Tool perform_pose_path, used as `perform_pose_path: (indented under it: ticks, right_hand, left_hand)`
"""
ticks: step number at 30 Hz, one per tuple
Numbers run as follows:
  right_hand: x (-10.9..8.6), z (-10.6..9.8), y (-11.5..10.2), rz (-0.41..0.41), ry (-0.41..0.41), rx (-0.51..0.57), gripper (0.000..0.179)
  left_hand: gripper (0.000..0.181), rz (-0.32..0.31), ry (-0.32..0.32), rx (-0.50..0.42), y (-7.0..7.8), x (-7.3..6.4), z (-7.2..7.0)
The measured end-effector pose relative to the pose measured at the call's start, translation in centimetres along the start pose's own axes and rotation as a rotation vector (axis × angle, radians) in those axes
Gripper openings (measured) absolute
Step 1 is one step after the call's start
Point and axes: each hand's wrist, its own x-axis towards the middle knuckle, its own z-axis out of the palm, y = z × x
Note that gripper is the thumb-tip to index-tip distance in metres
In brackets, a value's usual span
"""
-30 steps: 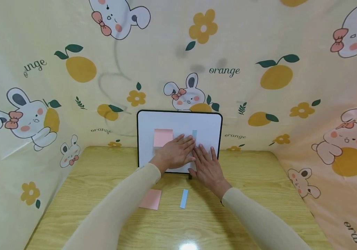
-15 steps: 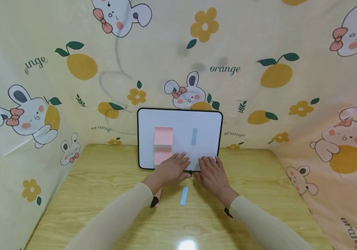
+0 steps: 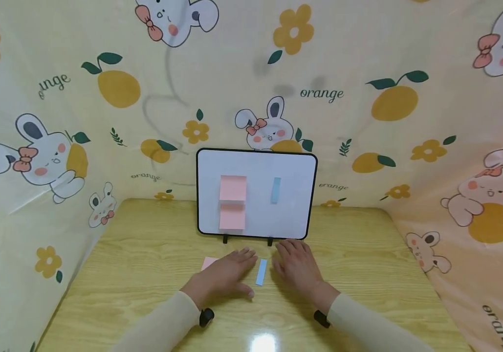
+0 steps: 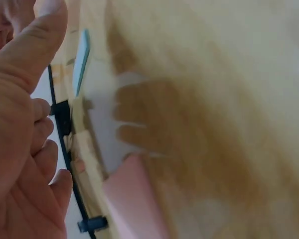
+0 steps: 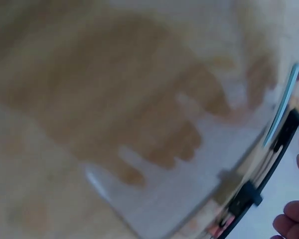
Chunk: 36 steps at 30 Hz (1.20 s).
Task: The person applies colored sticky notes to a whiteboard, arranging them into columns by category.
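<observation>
A white board [image 3: 257, 217] with a black frame stands upright at the back of the table. Two pink sticky notes [image 3: 233, 188] are on it, one above the other, with a light blue paper strip [image 3: 275, 190] to their right. My left hand [image 3: 222, 275], fingers extended and thumb apart, hovers over the table and partly covers a pink sticky-note pad [image 4: 132, 204]. A second blue strip [image 3: 261, 272] lies between my hands. Just below the board's lower right edge is my right hand [image 3: 298, 268], its fingers loosely bent and holding nothing.
Small black feet [image 3: 270, 241] support the board. The wood-grain table [image 3: 145, 254] is glossy and mirrors the hands. A patterned cloth [image 3: 233, 63] with rabbits and oranges surrounds it at the back and sides.
Both hands have come down off the board toward the table, uncovering the lower pink note and the whole blue strip on the board. The left hand now overlaps the pink pad on the table.
</observation>
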Motion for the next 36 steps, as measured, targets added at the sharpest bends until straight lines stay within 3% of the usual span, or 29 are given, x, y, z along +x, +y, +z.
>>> perform_pose_path:
  ticks: [6,11,17,23,28,36]
  right_hand:
    - [-1.0,-0.1,-1.7,-0.046,-0.087,0.056,0.038]
    - [-1.7,-0.2,-2.5,-0.103,-0.143,0.083,0.037]
    - [-1.7,-0.3,-2.7,-0.128,-0.211,0.108,0.041]
    - [-1.8,-0.3,-2.6,-0.132,-0.281,0.126,0.049]
    - [-2.2,-0.3,-2.3,-0.137,-0.259,0.159,0.050]
    - [-2.6,-0.2,-1.7,-0.200,-0.148,0.175,0.037]
  left_hand:
    - [0.112,0.020,-0.016,0.022,0.4,0.5,1.4]
    - [0.115,-0.026,-0.027,0.097,0.6,0.8,2.2]
    - [0.114,-0.049,-0.044,0.157,1.3,0.2,2.8]
    - [0.112,-0.063,-0.005,0.179,1.8,-0.4,3.0]
    - [0.110,-0.055,0.023,0.136,1.8,-0.5,2.9]
    - [0.117,-0.056,-0.001,0.103,1.7,0.1,3.0]
